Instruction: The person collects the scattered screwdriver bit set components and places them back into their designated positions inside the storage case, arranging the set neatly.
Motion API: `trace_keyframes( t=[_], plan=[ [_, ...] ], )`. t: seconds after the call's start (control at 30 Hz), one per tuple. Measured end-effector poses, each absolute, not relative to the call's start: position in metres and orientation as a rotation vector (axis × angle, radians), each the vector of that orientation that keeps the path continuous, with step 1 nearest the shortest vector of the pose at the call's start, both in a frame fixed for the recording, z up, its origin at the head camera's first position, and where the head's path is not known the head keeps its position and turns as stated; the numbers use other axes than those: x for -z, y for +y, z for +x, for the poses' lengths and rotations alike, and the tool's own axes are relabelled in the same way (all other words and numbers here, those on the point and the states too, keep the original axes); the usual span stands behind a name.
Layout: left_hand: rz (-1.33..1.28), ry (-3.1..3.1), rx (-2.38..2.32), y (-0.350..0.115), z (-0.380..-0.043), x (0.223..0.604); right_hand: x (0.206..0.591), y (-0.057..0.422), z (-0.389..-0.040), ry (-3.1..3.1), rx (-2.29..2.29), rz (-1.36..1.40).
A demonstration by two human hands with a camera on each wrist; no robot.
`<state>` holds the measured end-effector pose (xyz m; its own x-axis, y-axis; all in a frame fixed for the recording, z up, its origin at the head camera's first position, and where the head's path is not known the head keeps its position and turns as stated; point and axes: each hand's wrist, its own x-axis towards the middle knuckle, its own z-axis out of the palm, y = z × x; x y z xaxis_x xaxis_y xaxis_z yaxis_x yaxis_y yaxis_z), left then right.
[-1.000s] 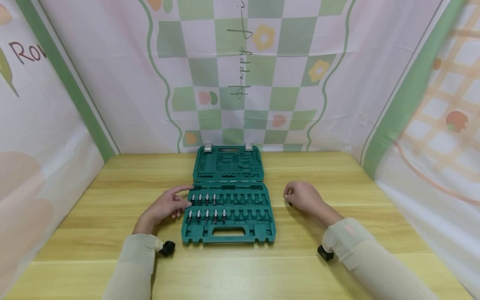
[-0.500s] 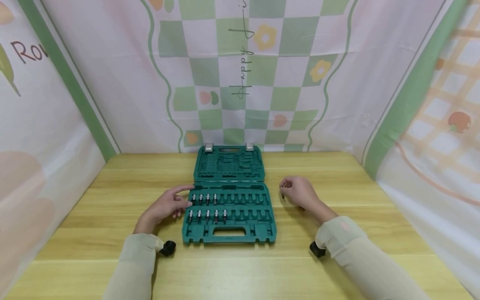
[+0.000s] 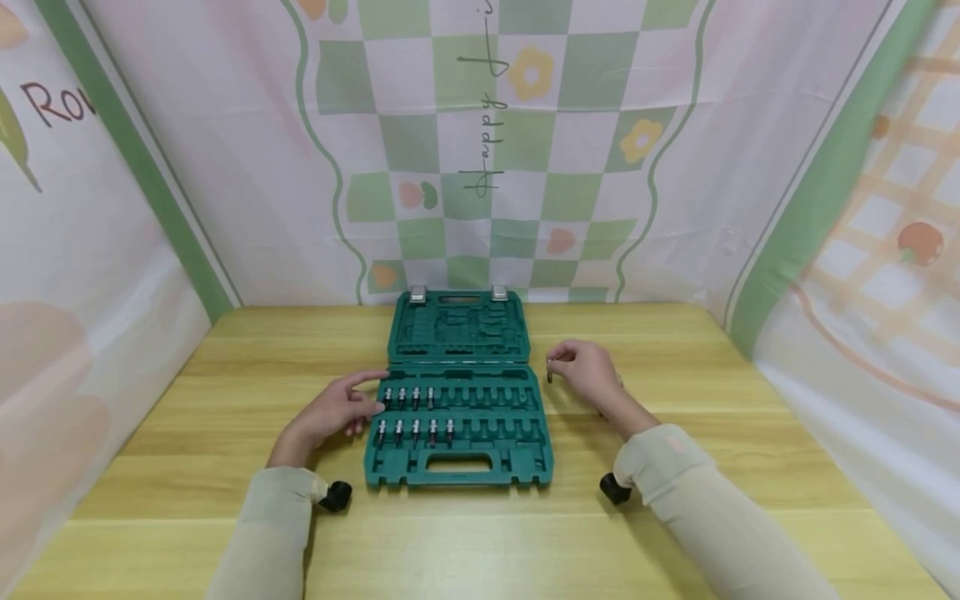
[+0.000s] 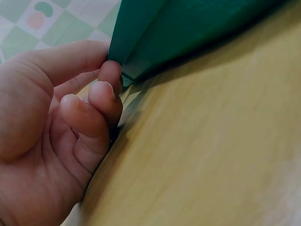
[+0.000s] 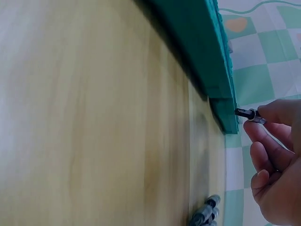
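An open green plastic socket case (image 3: pixel 459 476) lies on the table. Two rows of silver-and-black bit sockets (image 3: pixel 416 431) fill its left-hand slots; the right-hand slots show bare. At the case's left side is my left hand (image 3: pixel 326 414), its index finger stretched along the far left corner and its thumb at the edge. The left wrist view shows the other fingers loosely bent beside the case wall (image 4: pixel 141 37). My right hand (image 3: pixel 592 377) pinches one bit socket (image 5: pixel 250 115) between thumb and fingertips, held just right of the case with the black bit pointing down in the head view.
More bit sockets (image 5: pixel 205 213) lie on the wooden table (image 3: pixel 465 550) near my right hand, mostly hidden behind it in the head view. The raised lid (image 3: pixel 457 329) with two metal latches stands at the back, close to the patterned cloth wall (image 3: pixel 480 142).
My right hand has moved left and a little away from me toward the case, carrying the bit socket. My left hand stays at the case's left edge.
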<state>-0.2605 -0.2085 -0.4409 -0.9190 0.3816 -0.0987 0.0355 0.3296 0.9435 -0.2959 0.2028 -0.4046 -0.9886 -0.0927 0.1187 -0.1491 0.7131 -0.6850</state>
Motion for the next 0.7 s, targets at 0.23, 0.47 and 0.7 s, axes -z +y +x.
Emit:
trace_keyframes(
  t=[0.23, 0.47, 0.7],
  plan=[
    [0.371, 2.293, -1.622, -0.208, -0.261, 0.441, 0.406, 0.194, -0.302, -2.762, -1.341, 0.163],
    [0.364, 2.290, -1.628, -0.208, -0.260, 0.440, 0.404, 0.182, -0.301, -2.622, -1.682, 0.146],
    [0.361, 2.281, -1.630, -0.208, -0.260, 0.441, 0.405, 0.170, -0.301, -2.577, -1.817, 0.133]
  ],
)
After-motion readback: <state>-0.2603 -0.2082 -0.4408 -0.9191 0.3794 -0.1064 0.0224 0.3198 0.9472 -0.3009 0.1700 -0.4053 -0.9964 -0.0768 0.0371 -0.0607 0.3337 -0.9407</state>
